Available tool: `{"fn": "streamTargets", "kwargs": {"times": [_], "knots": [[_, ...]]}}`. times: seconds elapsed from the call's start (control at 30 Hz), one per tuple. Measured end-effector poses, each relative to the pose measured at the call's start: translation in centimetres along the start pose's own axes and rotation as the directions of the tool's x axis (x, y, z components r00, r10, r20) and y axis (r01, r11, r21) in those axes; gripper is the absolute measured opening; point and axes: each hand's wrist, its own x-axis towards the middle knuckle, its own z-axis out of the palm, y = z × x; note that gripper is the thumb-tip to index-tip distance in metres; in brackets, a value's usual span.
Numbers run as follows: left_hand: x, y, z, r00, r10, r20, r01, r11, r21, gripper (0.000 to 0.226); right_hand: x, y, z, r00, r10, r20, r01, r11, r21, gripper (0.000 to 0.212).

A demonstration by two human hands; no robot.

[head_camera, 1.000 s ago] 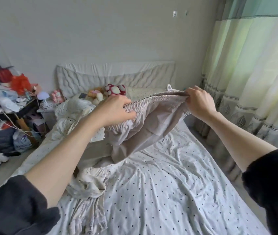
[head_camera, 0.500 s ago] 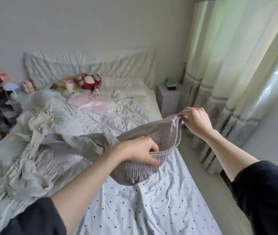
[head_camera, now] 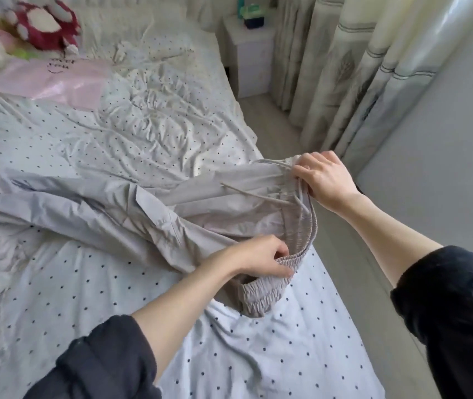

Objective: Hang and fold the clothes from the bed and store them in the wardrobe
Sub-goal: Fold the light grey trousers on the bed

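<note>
Grey trousers (head_camera: pixel 149 208) with an elastic waistband lie stretched across the dotted bed sheet (head_camera: pixel 91 289), legs trailing to the left. My left hand (head_camera: pixel 258 257) grips the near part of the gathered waistband low over the bed. Farther away, at the bed's right edge, my right hand (head_camera: pixel 323 177) pinches the far end of the waistband, where the drawstrings hang loose. The band runs in a curve between the two hands.
A pink garment (head_camera: pixel 54 79) and a red-and-white plush toy (head_camera: pixel 45 24) lie near the head of the bed. A white nightstand (head_camera: pixel 251 56) stands beside the bed, with curtains (head_camera: pixel 353 67) along the right. A narrow strip of floor (head_camera: pixel 342 272) borders the bed.
The trousers were held up in the air by the waistband; both hands have brought them down to the bed's right side, and the legs now lie spread on the sheet.
</note>
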Motion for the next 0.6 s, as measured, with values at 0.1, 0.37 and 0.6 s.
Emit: {"fn": "streamTargets", "kwargs": {"times": [0.1,0.37,0.6], "knots": [[4.5,1.5,5.2,0.999,0.029,0.043,-0.029,1.000,0.002,0.021,-3.8,3.6,3.1,0.987,0.102,0.127,-0.103,0.995,-0.005,0.026],[5.9,-3.9,12.2,0.990,0.030,0.139,-0.033,0.999,0.017,0.038,-12.6,0.5,13.2,0.742,0.330,0.583,-0.494,0.858,0.143,0.040],[-1.0,-18.7,6.3,0.964,-0.120,-0.239,0.216,0.877,0.429,0.060,-10.9,-12.1,16.2,0.812,0.291,0.507,-0.520,0.754,0.400,0.051]]}}
